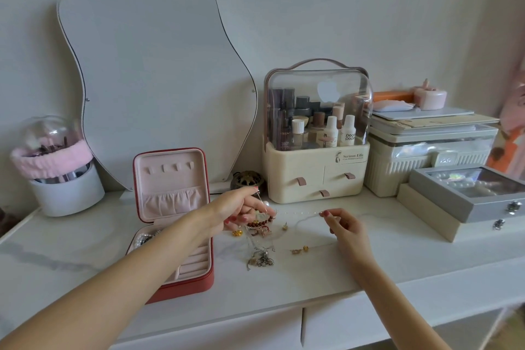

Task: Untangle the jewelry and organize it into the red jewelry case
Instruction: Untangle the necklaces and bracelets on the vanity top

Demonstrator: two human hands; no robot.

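The red jewelry case stood open at lower left of centre on the white bench, its pink-lined lid upright and its tray lying flat toward the viewer. Some beads showed in the tray's far left compartment, partly hidden by the left forearm that crossed over the case.

The left hand reached in from the lower left and hovered just right of the case's lid, its fingers curled and pinching a thin chain above the tangled pile. The right hand came in from the lower right and pinched the other part of the same fine strand between thumb and forefinger, so that the chain ran roughly level between the two hands at the middle of the frame.

Below the left hand lay a dark red beaded bracelet, and under it a heap of silvery tangled jewelry trailing toward the bench's front edge. A small gold piece sat beside the case, and two more gold earrings lay loose between the pile and the right hand.

Behind, a wavy mirror leaned on the wall at upper left, a cream cosmetics organiser with a clear dome stood at centre right, and a grey glass-topped box sat at the far right.
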